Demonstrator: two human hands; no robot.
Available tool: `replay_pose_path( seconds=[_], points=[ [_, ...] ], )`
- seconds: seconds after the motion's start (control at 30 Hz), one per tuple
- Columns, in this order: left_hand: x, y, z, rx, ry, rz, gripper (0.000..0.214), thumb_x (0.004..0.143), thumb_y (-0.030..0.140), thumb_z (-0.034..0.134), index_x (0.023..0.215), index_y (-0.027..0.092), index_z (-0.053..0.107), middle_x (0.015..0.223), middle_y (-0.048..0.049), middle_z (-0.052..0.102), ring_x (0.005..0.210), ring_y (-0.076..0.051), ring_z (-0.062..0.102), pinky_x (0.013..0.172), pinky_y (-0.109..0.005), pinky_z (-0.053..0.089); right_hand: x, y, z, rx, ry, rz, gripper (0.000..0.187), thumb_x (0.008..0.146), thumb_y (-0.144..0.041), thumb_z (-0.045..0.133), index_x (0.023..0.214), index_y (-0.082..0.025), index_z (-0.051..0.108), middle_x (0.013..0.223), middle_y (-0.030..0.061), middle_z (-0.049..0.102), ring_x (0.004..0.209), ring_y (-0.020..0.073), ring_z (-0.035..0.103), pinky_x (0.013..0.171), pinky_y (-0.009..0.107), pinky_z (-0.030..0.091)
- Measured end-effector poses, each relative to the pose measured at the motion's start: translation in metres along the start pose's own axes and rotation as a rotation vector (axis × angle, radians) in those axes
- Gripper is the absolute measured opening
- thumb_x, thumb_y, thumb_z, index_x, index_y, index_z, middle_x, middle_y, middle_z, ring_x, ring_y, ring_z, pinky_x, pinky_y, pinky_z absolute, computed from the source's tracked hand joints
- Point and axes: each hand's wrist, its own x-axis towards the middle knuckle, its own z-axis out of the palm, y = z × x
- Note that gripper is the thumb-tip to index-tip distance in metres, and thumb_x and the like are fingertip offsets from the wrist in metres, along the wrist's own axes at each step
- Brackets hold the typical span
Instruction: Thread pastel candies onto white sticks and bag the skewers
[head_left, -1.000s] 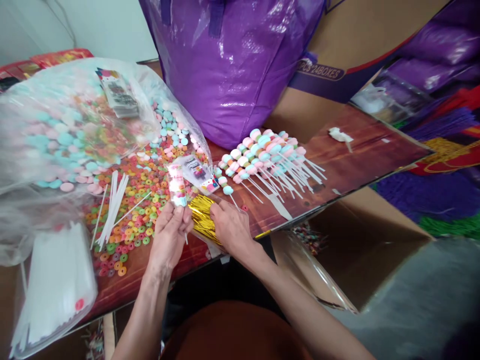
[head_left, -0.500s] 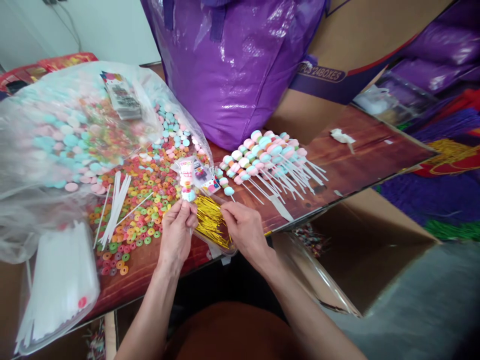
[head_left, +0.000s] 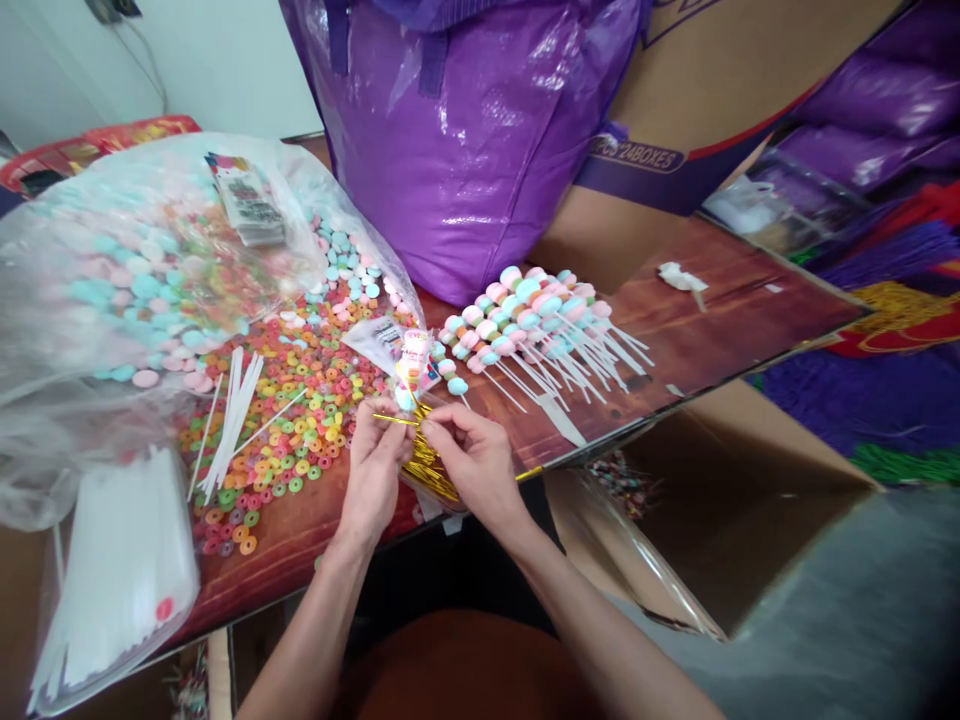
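Observation:
Pinched at its lower end by my left hand (head_left: 377, 462) is a wrapped candy skewer (head_left: 413, 368), upright in a small printed clear bag. A gold twist tie (head_left: 395, 419) crosses the neck of that bag. My right hand (head_left: 474, 455) is closed, thumb and finger gripping the tie close against the left fingertips. Below both hands lies a tray of gold twist ties (head_left: 429, 474), partly hidden by them. Just behind the held skewer are flat printed bags (head_left: 376, 340). A pile of unwrapped candy skewers (head_left: 525, 315) on white sticks rests to the right.
Loose gummy rings (head_left: 289, 430) cover the table's left part, with white sticks (head_left: 232, 420) on them. Behind are a big plastic bag of candies (head_left: 112, 270) and a purple bag (head_left: 465, 150). A bag of sticks (head_left: 120, 560) sits front left; an open carton (head_left: 720, 500) stands below right.
My left hand has moved right with the wrapped skewer. My right hand has come up from the tray to meet it, and a gold twist tie now lies across the bag's neck.

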Motion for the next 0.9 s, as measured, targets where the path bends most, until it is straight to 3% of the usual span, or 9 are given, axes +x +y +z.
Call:
replay_pose_path(
  seconds=[0.17,0.3,0.43,0.5,0.63,0.73,0.83,0.9],
  points=[
    [-0.002,-0.004,-0.003,0.016,-0.026,0.036,0.023,0.080,0.029,0.074,0.091,0.021,0.055,0.069,0.0061,0.053,0.059,-0.005,0.044,0.057,-0.016,0.036,0.000,0.002,0.006,-0.105,0.054,-0.105,0.016,0.088,-0.029,0.059,0.078,-0.019,0.067,0.067,-0.0019,0.061,0.059,0.0110,0.052,0.058,0.022,0.041],
    [0.004,-0.005,-0.008,0.052,0.075,0.096,0.026,0.079,0.034,0.077,0.089,0.020,0.058,0.069,0.0047,0.056,0.060,-0.005,0.048,0.055,-0.016,0.037,-0.002,0.005,0.003,-0.209,0.054,-0.183,0.018,0.093,-0.026,0.055,0.082,-0.020,0.067,0.075,0.0003,0.066,0.067,0.0130,0.058,0.066,0.025,0.045],
    [0.012,0.002,-0.014,0.054,0.143,0.165,0.029,0.076,0.036,0.079,0.084,0.019,0.058,0.066,0.0045,0.056,0.055,-0.005,0.046,0.049,-0.015,0.033,-0.008,0.006,-0.010,-0.612,-0.062,-0.149,0.018,0.089,-0.016,0.055,0.077,-0.020,0.068,0.082,0.0054,0.067,0.076,0.0185,0.062,0.069,0.029,0.046],
    [0.013,0.005,-0.016,0.082,0.148,0.195,0.029,0.078,0.038,0.078,0.085,0.019,0.057,0.065,0.0044,0.057,0.054,-0.005,0.047,0.049,-0.015,0.034,-0.010,0.003,-0.013,-0.712,-0.084,-0.097,0.012,0.084,-0.015,0.060,0.083,-0.021,0.070,0.089,0.0076,0.068,0.080,0.0208,0.062,0.068,0.030,0.046],
    [0.009,0.003,-0.014,0.142,0.118,0.194,0.028,0.079,0.038,0.077,0.087,0.019,0.058,0.070,0.0033,0.059,0.060,-0.007,0.054,0.055,-0.016,0.042,-0.007,-0.009,-0.006,-0.323,-0.047,-0.083,0.017,0.087,-0.029,0.063,0.101,-0.021,0.071,0.097,0.0060,0.071,0.079,0.0184,0.063,0.072,0.030,0.049],
    [0.005,0.000,-0.009,0.156,0.076,0.168,0.026,0.080,0.037,0.076,0.088,0.019,0.058,0.074,0.0021,0.062,0.064,-0.008,0.057,0.061,-0.018,0.047,0.000,-0.014,0.005,0.002,-0.018,-0.002,0.014,0.084,-0.032,0.066,0.088,-0.020,0.070,0.083,0.0018,0.070,0.068,0.0149,0.059,0.066,0.027,0.048],
    [0.002,0.003,-0.004,0.132,0.039,0.122,0.026,0.080,0.036,0.076,0.084,0.018,0.057,0.065,0.0040,0.057,0.054,-0.005,0.047,0.052,-0.014,0.039,0.005,-0.014,0.010,0.207,-0.045,0.048,0.012,0.082,-0.029,0.065,0.076,-0.019,0.066,0.070,-0.0014,0.063,0.064,0.0132,0.054,0.064,0.026,0.044],
    [0.000,0.009,-0.002,0.049,-0.011,0.008,0.029,0.079,0.035,0.077,0.079,0.017,0.054,0.058,0.0058,0.050,0.047,-0.002,0.035,0.045,-0.012,0.028,0.005,-0.012,0.010,0.317,-0.073,0.094,0.013,0.082,-0.029,0.065,0.074,-0.019,0.063,0.067,-0.0031,0.057,0.061,0.0112,0.049,0.060,0.025,0.040]
  ],
)
